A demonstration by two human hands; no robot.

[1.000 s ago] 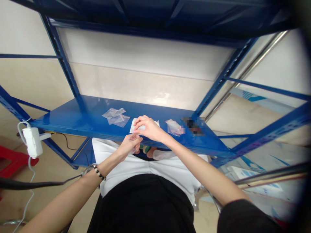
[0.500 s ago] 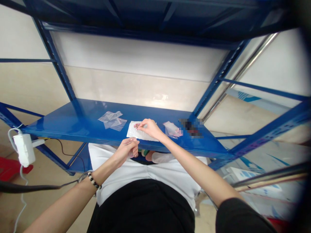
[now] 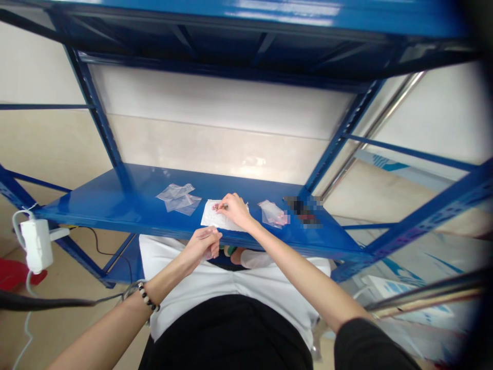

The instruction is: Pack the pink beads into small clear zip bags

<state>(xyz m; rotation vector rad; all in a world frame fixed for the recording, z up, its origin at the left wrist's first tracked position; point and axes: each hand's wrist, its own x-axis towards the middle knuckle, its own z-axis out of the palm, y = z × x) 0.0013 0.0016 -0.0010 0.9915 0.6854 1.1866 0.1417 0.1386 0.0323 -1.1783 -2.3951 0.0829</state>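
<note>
Over a white sheet (image 3: pixel 208 219) on the blue shelf, my right hand (image 3: pixel 235 209) reaches down with thumb and fingers pinched together at a small pile of pinkish-brown bits (image 3: pixel 215 206). Whatever sits between those fingertips is too small to name. My left hand (image 3: pixel 205 241) is curled closed just in front of the shelf edge, below the sheet. Its fingers hide what it holds, if anything. Flat clear zip bags (image 3: pixel 180 198) lie left of the sheet. To its right rests another clear bag (image 3: pixel 272 214) with pinkish contents.
The blue metal shelf (image 3: pixel 100 200) spans the front, with an upper shelf (image 3: pixel 215 41) overhead. Dark blurred objects (image 3: pixel 304 209) lie at its right end. A white power adapter (image 3: pixel 36 245) hangs by the left post. A wall stands behind.
The camera has tilted up slightly, so the shelf sits lower in view. My right hand stays at the pile with its fingers shifted a little; my left hand has hardly moved.
</note>
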